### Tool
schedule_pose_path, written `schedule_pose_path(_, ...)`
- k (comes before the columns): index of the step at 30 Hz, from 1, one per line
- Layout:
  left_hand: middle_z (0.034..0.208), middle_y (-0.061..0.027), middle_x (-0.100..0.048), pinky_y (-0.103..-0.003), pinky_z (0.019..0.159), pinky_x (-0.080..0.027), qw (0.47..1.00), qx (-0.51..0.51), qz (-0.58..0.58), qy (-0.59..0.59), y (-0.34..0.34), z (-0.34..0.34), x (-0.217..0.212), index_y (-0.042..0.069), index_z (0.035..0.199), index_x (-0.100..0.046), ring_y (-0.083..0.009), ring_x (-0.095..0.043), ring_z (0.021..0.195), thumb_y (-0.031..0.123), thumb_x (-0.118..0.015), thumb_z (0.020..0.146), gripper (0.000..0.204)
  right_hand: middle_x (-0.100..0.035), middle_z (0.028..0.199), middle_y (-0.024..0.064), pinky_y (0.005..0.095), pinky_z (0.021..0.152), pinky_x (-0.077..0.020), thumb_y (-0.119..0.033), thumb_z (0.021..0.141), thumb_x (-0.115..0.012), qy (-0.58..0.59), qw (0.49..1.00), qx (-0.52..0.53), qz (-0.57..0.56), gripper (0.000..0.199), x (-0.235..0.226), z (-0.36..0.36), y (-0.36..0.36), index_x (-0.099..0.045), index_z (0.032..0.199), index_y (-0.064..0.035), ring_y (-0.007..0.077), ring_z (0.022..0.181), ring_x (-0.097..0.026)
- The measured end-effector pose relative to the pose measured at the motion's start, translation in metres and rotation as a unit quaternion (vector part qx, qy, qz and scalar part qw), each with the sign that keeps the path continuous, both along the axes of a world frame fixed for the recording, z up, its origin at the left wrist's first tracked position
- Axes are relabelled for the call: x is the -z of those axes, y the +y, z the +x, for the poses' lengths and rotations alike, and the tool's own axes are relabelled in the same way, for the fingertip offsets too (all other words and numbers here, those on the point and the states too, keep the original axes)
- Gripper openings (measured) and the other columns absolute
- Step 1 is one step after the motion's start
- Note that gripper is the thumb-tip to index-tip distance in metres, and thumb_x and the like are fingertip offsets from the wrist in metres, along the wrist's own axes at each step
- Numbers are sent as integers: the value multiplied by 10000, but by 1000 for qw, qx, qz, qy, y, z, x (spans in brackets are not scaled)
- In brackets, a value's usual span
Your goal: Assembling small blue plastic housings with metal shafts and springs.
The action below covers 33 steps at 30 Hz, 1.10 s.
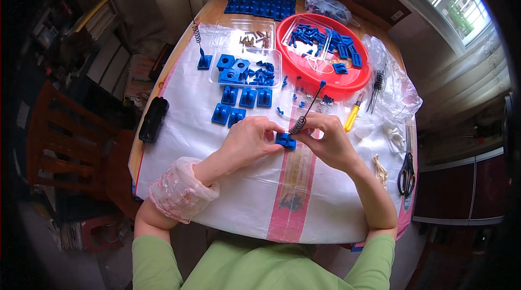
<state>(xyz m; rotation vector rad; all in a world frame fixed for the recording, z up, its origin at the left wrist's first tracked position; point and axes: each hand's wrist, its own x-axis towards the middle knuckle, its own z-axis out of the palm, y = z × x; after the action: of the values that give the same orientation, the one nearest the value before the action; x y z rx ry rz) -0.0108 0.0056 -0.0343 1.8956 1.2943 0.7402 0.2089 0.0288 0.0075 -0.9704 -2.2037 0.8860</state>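
Note:
My left hand [254,139] is closed on a blue plastic base [286,141], gripping its left side between thumb and fingers. With thumb and fingertips pinched, my right hand [326,135] holds the lower part of a black coil spring [298,125] at that base. From the spring a thin dark rod rises, leaning right, to a blue tip [323,83]. Whether the spring is seated in the base is hidden by my fingers. Just beyond my left hand stand several blue square bases [247,98] in rows. Small blue and metal parts [325,102] lie scattered beyond my right hand.
A clear tray [217,84] holds blue parts; another with brass pieces [259,39] is behind it. A red basin [355,82] carries more blue parts. At right lie a yellow screwdriver [353,116], dark springs [376,89] and scissors [406,175]. A black case [154,119] sits left.

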Motion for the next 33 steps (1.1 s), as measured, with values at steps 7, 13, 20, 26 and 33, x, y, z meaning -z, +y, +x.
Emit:
schedule_pose_path(7,765,-62,-669,-279,607,-494,1000,4,12,3,1,0,3,91,1011,-767,-141,-611,652,214,-853,734,315,-667,803,135,337,660,-531,19,797,-730,9,1000,-3,-12,95,-1,0,-1,-690,881,36,241,727,-673)
schedule_pose_path(13,766,-61,-670,-282,612,-496,1000,1,3,3,1,1,1,84,1002,-765,-144,-610,653,204,-856,732,309,-666,805,137,343,661,-523,7,801,-729,0,1000,-4,-1,93,-1,1,0,-694,884,30,251,726,-665)
schedule_pose_path(20,769,-64,-672,-284,615,-498,1000,3,8,5,1,0,1,75,996,-763,-149,-611,656,209,-854,737,305,-666,808,140,346,664,-521,5,803,-725,-4,1000,-8,4,94,-3,-1,-1,-696,890,26,254,722,-661)
schedule_pose_path(26,766,-63,-668,-284,615,-496,1000,3,9,5,1,1,2,78,996,-764,-150,-609,656,220,-852,740,306,-669,784,101,318,647,-494,-14,794,-756,1,1000,1,11,93,0,0,-1,-717,877,0,206,708,-655)
schedule_pose_path(33,765,-60,-665,-282,616,-495,1000,2,3,6,0,1,-1,80,1002,-765,-146,-606,654,216,-851,739,309,-660,807,135,338,665,-523,6,810,-725,-4,1000,-10,-3,95,-3,0,-1,-689,893,34,242,716,-663)
